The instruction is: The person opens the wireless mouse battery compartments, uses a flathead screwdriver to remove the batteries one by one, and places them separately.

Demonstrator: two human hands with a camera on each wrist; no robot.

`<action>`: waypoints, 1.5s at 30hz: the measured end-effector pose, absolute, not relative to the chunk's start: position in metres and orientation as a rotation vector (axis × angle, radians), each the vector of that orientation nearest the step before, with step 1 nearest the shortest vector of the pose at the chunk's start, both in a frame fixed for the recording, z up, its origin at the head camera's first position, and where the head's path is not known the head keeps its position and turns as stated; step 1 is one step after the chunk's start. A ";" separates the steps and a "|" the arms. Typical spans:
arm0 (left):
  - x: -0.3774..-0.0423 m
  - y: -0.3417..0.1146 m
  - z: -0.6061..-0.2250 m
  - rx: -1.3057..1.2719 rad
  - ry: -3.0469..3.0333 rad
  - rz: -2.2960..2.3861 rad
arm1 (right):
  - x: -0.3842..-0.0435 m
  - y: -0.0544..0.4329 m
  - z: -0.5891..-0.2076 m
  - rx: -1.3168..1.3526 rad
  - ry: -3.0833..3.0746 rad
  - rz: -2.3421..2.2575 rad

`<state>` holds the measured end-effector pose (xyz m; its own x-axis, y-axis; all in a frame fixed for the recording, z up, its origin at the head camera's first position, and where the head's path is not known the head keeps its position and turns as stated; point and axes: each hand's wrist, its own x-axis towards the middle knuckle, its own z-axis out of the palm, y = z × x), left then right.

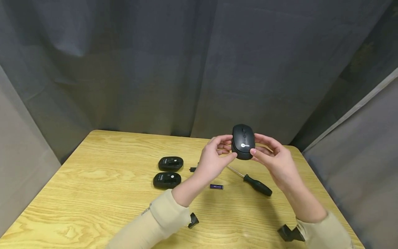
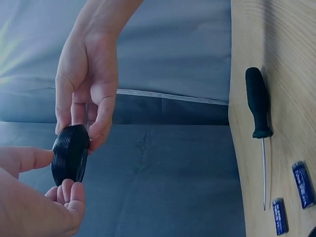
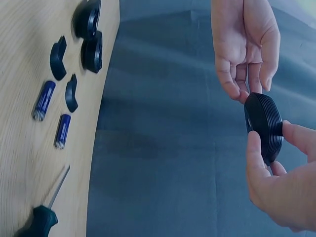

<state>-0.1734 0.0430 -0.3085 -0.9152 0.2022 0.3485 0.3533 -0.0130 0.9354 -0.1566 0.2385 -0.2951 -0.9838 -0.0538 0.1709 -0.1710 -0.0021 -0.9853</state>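
A black computer mouse [image 1: 243,140] is held up above the far part of the table, its top with a white logo facing me. My left hand [image 1: 214,155] grips its left side between thumb and fingers. From the other side my right hand [image 1: 276,159] grips it too, the thumb on the lower right edge. Both wrist views show the ribbed side of the mouse [image 2: 70,154] between the two hands. Below the hands lie a screwdriver [image 1: 258,185] with a dark handle and a blue battery [image 1: 216,186]; the left wrist view shows a second battery [image 2: 280,216].
Two more black mice, one [image 1: 170,163] behind the other [image 1: 167,180], lie underside up on the wooden table [image 1: 102,186], left of the left forearm. In the right wrist view, two curved black pieces [image 3: 58,58] lie near the batteries. Grey curtains [image 1: 199,69] hang behind the table.
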 end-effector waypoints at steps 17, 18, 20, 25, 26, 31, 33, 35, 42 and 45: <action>-0.151 -0.005 -0.314 -0.633 -2.153 -1.904 | -0.146 0.198 -0.309 0.385 -2.191 2.142; -0.150 -0.007 -0.316 -0.637 -2.152 -1.896 | -0.146 0.196 -0.311 0.388 -2.193 2.139; -0.148 -0.011 -0.318 -0.627 -2.163 -1.876 | -0.145 0.192 -0.315 0.393 -2.190 2.145; -0.143 -0.019 -0.327 -0.613 -2.166 -1.854 | -0.143 0.185 -0.324 0.376 -2.194 2.166; -0.142 -0.020 -0.329 -0.618 -2.158 -1.856 | -0.142 0.184 -0.326 0.372 -2.195 2.169; -0.138 -0.027 -0.341 -0.623 -2.120 -1.885 | -0.141 0.178 -0.337 0.371 -2.202 2.204; -0.136 -0.030 -0.347 -0.612 -2.121 -1.895 | -0.141 0.176 -0.341 0.362 -2.225 2.208; -0.135 -0.032 -0.352 -0.606 -2.121 -1.907 | -0.141 0.174 -0.345 0.361 -2.252 2.205; -0.131 -0.043 -0.365 -0.543 -2.167 -1.924 | -0.141 0.165 -0.360 0.398 -2.280 2.221; -0.129 -0.048 -0.370 -0.527 -2.201 -1.909 | -0.141 0.161 -0.366 0.427 -2.280 2.224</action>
